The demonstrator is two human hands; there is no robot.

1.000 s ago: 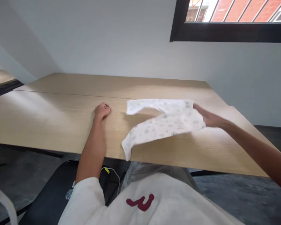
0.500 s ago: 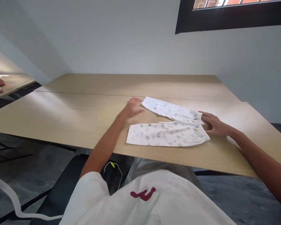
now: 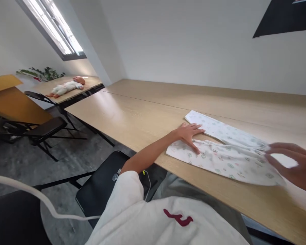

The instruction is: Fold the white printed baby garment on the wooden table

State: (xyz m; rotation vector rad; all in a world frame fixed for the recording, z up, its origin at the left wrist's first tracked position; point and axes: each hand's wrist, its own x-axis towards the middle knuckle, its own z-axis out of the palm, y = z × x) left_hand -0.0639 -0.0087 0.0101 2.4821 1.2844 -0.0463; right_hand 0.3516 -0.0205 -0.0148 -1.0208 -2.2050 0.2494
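A small pair of white baby trousers (image 3: 226, 153) with a tiny coloured print lies flat on the light wooden table (image 3: 142, 112), its two legs pointing left. My left hand (image 3: 191, 134) rests flat and open between the leg ends, fingers spread on the cloth. My right hand (image 3: 294, 166) hovers at the waist end on the right, fingers stretched out and apart, slightly blurred.
A black folding chair seat (image 3: 102, 187) stands beside my left arm. Further left is another folding chair (image 3: 44, 127). A baby doll (image 3: 66, 86) lies on a second table at the back left. A white cable (image 3: 28, 194) crosses the lower left.
The trousers went from held in the air by my right hand to lying flat on the table. My left hand moved right onto the leg ends. The view swung left.
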